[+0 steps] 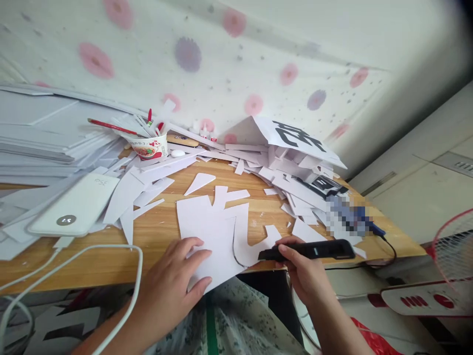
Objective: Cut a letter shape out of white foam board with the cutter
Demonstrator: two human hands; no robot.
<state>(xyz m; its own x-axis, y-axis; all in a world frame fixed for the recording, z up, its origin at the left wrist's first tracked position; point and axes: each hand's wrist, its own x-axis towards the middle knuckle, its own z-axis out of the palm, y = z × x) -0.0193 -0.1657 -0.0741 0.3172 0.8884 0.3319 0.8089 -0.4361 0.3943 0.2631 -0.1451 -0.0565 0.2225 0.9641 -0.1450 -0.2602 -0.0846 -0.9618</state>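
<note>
In the head view, the sheet [205, 224] was laid at the near edge of the tabletop [151, 231], with a bit sticking over. It was covered by the left hand [179, 266], fingers spread and nothing gripped, probably so that it would not slide. The knife [316, 249] was held in the right hand [301, 266], fingers curled around it, likely for good steering. Its tip was pointed left, near a dark curved line [234, 246], and its long axis was set side to side.
</note>
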